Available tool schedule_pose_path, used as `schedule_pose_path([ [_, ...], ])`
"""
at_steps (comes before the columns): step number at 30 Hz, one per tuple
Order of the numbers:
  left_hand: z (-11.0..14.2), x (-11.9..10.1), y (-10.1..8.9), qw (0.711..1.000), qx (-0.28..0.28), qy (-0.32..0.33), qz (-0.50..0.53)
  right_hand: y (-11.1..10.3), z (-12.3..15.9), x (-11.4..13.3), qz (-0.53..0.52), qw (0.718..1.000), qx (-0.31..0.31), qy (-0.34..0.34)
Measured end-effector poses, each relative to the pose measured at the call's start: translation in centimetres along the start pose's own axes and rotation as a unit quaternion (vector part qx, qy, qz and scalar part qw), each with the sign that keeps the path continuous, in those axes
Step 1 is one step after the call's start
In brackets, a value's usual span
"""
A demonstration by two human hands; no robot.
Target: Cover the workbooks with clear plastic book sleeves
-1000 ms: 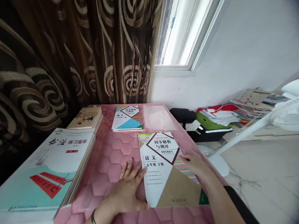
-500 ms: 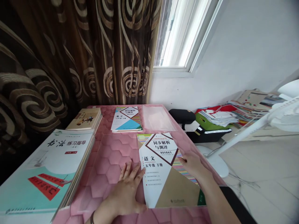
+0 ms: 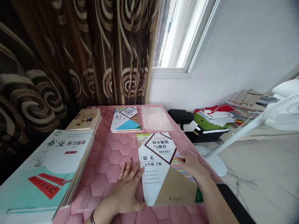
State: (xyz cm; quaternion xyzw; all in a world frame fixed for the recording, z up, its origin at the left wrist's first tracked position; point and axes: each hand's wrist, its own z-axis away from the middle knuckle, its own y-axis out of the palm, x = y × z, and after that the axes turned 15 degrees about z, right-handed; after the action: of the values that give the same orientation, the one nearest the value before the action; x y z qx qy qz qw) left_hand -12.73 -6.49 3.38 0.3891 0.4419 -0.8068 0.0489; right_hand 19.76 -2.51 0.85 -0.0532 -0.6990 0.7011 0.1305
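Note:
A workbook point(image 3: 168, 186) with a white, gold and striped cover lies on the pink quilted tabletop. Under it and to its left spreads a clear plastic sheet point(image 3: 112, 149), seen by its faint edges. My left hand point(image 3: 127, 189) lies flat with fingers spread on that sheet, its fingertips and thumb at the workbook's left edge. At the right edge, my right hand point(image 3: 192, 168) grips the workbook, thumb over the striped part of the cover; its other fingers are mostly hidden.
A tall book stack point(image 3: 46, 168) and smaller tan books point(image 3: 84, 119) stand left. Another workbook point(image 3: 126, 119) and a translucent sheet point(image 3: 156, 118) lie at the back. Beyond the right edge are a black case point(image 3: 181, 115), a white fan point(image 3: 247, 132) and piled papers point(image 3: 247, 102).
The view shifts slightly, so things on the right sit a little further left. Both hands keep their places at the workbook's edges.

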Motion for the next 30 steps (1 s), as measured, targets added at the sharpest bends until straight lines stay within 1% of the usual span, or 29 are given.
schedule_pose_path([
  [2,0.0,0.1,0.1,1.000,-0.001,0.001,-0.003,-0.3,0.1,0.2,-0.002,1.000,0.015,0.005],
  [6,-0.1,0.2,0.1,1.000,-0.003,0.006,-0.005,-0.4,0.1,0.3,-0.007,1.000,0.006,0.015],
  [12,0.1,0.0,0.0,1.000,0.000,0.002,-0.005,-0.2,-0.2,0.2,-0.019,0.998,-0.055,0.001],
  [15,0.1,-0.2,0.0,1.000,0.005,-0.005,-0.003,-0.2,-0.4,0.2,-0.054,0.997,-0.044,-0.019],
  [18,0.1,-0.2,-0.1,1.000,0.004,-0.006,0.001,-0.2,-0.8,0.2,-0.071,0.997,-0.034,-0.019],
  [22,0.4,0.1,-1.1,1.000,0.000,0.012,0.028,-0.2,-1.1,0.0,-0.070,0.997,-0.007,-0.025],
  [23,0.6,0.3,-1.5,0.999,-0.017,0.013,0.033,-0.1,-1.2,-0.1,-0.071,0.997,-0.001,-0.026],
  [24,0.7,0.5,-2.0,0.998,-0.052,0.002,0.029,0.0,-1.2,-0.1,-0.071,0.997,0.002,-0.025],
  [25,0.9,0.9,-2.5,0.994,-0.106,-0.023,0.014,0.1,-1.2,-0.2,-0.070,0.997,0.003,-0.023],
  [26,1.1,1.3,-3.0,0.982,-0.176,-0.064,-0.014,0.2,-1.2,-0.3,-0.068,0.997,0.002,-0.022],
  [27,1.2,1.7,-3.4,0.960,-0.250,-0.115,-0.051,0.3,-1.2,-0.4,-0.065,0.998,0.001,-0.023],
  [28,1.4,2.3,-3.7,0.930,-0.315,-0.166,-0.091,0.3,-1.2,-0.4,-0.060,0.998,-0.003,-0.026],
  [29,1.5,2.8,-3.9,0.898,-0.365,-0.209,-0.126,0.3,-1.3,-0.4,-0.057,0.998,-0.013,-0.028],
  [30,1.7,3.4,-4.1,0.871,-0.399,-0.241,-0.153,0.3,-1.4,-0.4,-0.053,0.998,-0.027,-0.029],
])
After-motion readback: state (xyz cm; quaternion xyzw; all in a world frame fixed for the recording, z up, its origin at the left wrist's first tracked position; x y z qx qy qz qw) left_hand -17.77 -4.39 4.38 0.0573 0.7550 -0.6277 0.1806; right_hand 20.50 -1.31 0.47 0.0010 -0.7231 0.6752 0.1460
